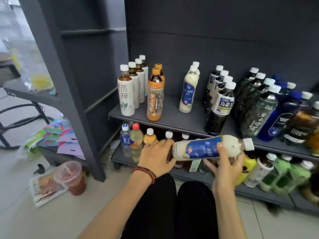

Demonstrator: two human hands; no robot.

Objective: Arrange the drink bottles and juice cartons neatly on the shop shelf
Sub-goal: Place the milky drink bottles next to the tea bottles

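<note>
The right hand (226, 166) grips the milky blue-labelled bottle (207, 147) near its neck, thumb over the label and fingers curled beneath. The left hand (157, 156) wraps round its base. The bottle lies on its side, white cap to the right, in the air just in front of the upper shelf (181, 118).

On that shelf stand, in rows running front to back:
- four white-sleeved tea bottles (126, 95)
- two orange-capped bottles (155, 97)
- two matching milky bottles (188, 90)
- four dark oolong bottles (220, 104)
- four dark green-labelled bottles (259, 107)

The blue bottles (276, 123) at the far right are too blurred to count.

The lower shelf (124, 161) holds more bottles, partly hidden behind the hands. On the floor to the left sit a lidded cup (72, 178) of red drink and a food tray (44, 188).
</note>
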